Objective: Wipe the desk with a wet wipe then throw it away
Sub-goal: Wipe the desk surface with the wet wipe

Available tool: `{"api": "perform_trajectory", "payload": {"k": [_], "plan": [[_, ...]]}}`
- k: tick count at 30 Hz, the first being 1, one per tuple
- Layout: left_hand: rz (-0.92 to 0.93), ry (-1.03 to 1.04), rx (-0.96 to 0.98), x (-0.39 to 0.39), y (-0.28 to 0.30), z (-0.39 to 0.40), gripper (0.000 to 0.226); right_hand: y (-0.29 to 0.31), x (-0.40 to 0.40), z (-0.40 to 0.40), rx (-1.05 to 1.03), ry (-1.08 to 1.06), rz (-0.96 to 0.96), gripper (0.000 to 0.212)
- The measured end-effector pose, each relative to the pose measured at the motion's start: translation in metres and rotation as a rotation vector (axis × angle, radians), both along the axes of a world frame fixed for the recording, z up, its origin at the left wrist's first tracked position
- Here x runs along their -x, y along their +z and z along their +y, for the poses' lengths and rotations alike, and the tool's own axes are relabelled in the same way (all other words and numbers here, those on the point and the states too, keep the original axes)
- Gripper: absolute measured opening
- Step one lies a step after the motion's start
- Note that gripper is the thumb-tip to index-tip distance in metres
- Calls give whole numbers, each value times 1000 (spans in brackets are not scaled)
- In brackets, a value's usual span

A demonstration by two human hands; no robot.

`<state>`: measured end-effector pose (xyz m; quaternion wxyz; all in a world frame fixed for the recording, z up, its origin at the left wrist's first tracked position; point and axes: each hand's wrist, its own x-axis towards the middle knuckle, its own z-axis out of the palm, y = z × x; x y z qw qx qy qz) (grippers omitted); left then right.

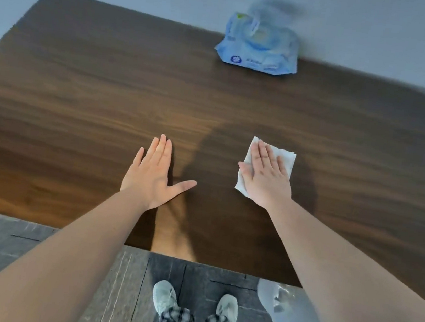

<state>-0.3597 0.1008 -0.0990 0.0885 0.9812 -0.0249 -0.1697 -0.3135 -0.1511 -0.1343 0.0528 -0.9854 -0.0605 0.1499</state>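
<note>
A dark wooden desk (pixel 94 87) fills the view. My right hand (pixel 267 175) lies flat, palm down, on a folded white wet wipe (pixel 286 158) and presses it onto the desk right of centre. The wipe's corners show beyond my fingers and thumb. My left hand (pixel 153 175) rests flat on the bare wood to the left, fingers together, thumb spread, holding nothing. A blue pack of wet wipes (pixel 258 47) stands at the desk's far edge, its lid flap raised.
A bin lined with a clear plastic bag (pixel 286 314) stands on the dark tiled floor under the desk's near right edge, partly hidden by my right forearm. My feet in grey shoes (pixel 165 297) stand at the near edge. A pale wall lies behind the desk.
</note>
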Motion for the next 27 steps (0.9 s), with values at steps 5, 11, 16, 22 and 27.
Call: {"api": "perform_trajectory", "payload": {"k": [5,11,16,22,27], "plan": [[44,-213,-19,-14,-4,-118,111,-2,22,-129,23,-242,-10,64],[35,-424,-124,-21,-11,-219,118,-3,49,-250,26,-500,-11,65],[93,-409,-148,-23,-23,-242,121,-1,66,-305,47,-593,-23,64],[94,-409,-153,-22,-22,-244,120,-3,68,-320,56,-610,-13,64],[102,-407,-118,-23,-20,-243,122,-3,63,-304,44,-651,2,65]]}}
